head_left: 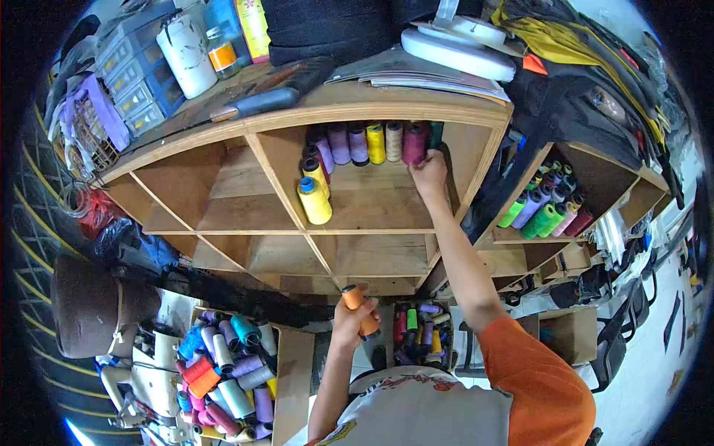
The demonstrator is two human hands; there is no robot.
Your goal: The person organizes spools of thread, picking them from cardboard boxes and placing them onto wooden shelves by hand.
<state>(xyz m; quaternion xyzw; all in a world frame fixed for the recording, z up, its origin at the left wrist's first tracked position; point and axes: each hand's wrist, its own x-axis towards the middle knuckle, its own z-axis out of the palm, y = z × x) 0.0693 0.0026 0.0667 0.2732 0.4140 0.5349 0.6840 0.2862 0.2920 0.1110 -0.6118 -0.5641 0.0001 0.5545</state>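
My left hand is wrapped round an orange thread spool, held low in front of the shelf. Inside the upper middle compartment, my right hand has its fingers closed at the lower part of a dark green thread spool, which it partly hides. Just left of those fingers stands a maroon spool. The back row continues leftward with a beige spool, a yellow spool and several purple spools. Another yellow spool with a blue top stands at the compartment's front left.
An open cardboard box of mixed spools is at lower left, beside a white sewing machine. More spools fill a container below me. A side shelf holds several spools. A saw lies on the shelf top.
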